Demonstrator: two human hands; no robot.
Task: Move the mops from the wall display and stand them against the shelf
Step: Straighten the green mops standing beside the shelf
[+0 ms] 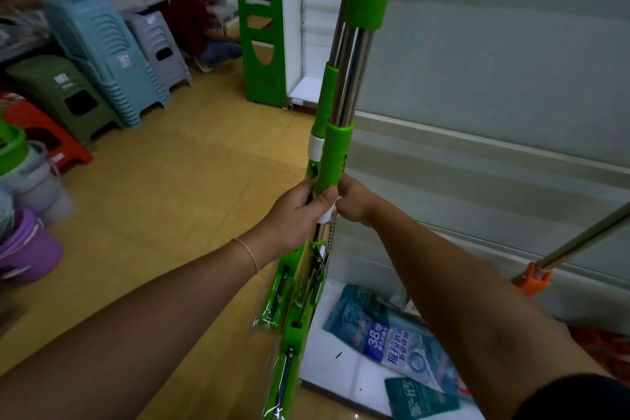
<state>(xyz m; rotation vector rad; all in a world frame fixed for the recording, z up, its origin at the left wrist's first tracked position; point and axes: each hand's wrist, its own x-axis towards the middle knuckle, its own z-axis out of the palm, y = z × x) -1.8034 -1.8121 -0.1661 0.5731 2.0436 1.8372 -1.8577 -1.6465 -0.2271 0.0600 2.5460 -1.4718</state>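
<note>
Two green mops stand upright together in the middle of the view, with steel poles and green grips; the nearer mop [351, 72] is in front of the second mop [322, 109]. Their green heads [289, 310], wrapped in clear plastic, rest on the floor by the white shelf base [327, 361]. My left hand [300, 208] is closed around the poles from the left. My right hand [354, 201] grips them from the right, partly hidden behind the poles. A third mop with an orange joint [533, 278] leans against the shelf at the right.
Blue packaged goods [392, 334] lie on the low shelf base. Stacked plastic stools [112, 54] and buckets [30, 177] line the left side. A person crouches at the back [197, 17] beside a green shelf end panel [260, 27]. Yellow floor lies between.
</note>
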